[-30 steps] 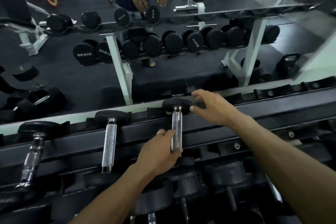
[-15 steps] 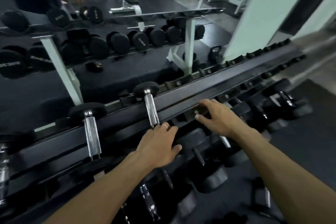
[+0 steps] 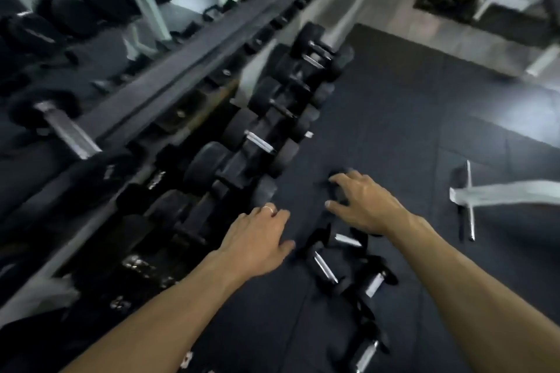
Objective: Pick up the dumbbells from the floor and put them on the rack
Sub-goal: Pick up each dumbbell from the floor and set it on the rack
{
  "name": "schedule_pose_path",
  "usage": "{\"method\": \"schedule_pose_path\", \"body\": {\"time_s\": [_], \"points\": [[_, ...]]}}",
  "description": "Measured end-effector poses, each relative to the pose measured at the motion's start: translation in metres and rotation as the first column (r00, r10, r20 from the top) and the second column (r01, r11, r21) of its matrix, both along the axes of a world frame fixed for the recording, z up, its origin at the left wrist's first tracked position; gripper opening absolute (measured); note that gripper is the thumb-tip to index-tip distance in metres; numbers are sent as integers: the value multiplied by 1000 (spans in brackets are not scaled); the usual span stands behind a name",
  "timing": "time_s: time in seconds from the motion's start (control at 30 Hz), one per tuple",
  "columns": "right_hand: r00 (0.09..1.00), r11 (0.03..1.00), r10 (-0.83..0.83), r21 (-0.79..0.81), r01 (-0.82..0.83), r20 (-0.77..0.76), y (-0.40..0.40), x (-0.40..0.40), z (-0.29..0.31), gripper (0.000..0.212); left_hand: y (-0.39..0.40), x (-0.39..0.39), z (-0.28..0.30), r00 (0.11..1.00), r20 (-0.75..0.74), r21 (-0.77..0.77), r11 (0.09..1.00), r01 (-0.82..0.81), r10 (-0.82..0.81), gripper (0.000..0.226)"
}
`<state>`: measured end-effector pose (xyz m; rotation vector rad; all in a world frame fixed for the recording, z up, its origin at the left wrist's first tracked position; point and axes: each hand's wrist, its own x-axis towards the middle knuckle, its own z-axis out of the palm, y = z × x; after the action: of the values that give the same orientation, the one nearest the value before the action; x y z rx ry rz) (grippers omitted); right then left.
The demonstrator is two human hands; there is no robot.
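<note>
Dark rubber gym flooring [image 3: 424, 130] fills the right half of the view, blurred by motion. Several small black dumbbells with chrome handles [image 3: 325, 266] lie scattered on it, loosely grouped, running from just under the hands toward the bottom edge, where one more chrome-handled dumbbell [image 3: 366, 356] lies apart from the rest. The right hand [image 3: 362, 204] hangs above the far end of this group, palm down, fingers spread and empty, its wrist covering part of one dumbbell head; whether the fingertips touch anything dark beneath them cannot be told. The left hand [image 3: 257, 242] hovers just left of the same group, also loose and holding nothing, a thin ring [image 3: 269, 208] on one finger, its thumb near the closest dumbbell head. To the left runs the long black two-tier rack [image 3: 169, 82], seen at a slant. Larger black dumbbells [image 3: 251, 136] sit on its lower tier, and one chrome-handled dumbbell [image 3: 57, 121] rests across the upper rails. A pale metal bench foot [image 3: 485, 191] stands on the floor to the right, well apart from the hands.
</note>
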<state>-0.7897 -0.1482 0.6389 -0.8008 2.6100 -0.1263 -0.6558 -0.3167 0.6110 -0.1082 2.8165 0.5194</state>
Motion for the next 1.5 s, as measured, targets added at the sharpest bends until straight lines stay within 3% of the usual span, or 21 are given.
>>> {"method": "schedule_pose_path", "body": {"time_s": [0.27, 0.5, 0.7, 0.9, 1.2, 1.33, 1.5], "points": [[978, 978, -195, 87, 189, 72, 214, 26, -80, 53, 188, -11, -65, 970, 151, 22, 981, 191, -192, 54], [938, 951, -283, 185, 247, 202, 336, 41, -175, 47, 309, -2, -158, 907, 314, 67, 959, 275, -282, 53], [890, 923, -346, 278, 266, 296, 390, 56, -300, 49, 355, -3, -274, 822, 442, 98, 930, 354, -359, 53], [821, 889, -433, 326, 322, 371, 423, 76, -456, 52, 390, -8, -434, 729, 539, 131, 898, 420, -421, 49], [674, 782, -620, 245, 573, 401, 423, 96, -649, 54, 414, 12, -637, 698, 658, 125, 954, 271, -284, 55], [672, 767, -621, 133, 628, 403, 425, 89, -687, 65, 420, 22, -678, 696, 673, 164, 968, 189, -250, 59], [710, 765, -599, 2, 644, 371, 424, 82, -709, 46, 428, 25, -707, 663, 731, 206, 978, 9, -160, 59]]}}
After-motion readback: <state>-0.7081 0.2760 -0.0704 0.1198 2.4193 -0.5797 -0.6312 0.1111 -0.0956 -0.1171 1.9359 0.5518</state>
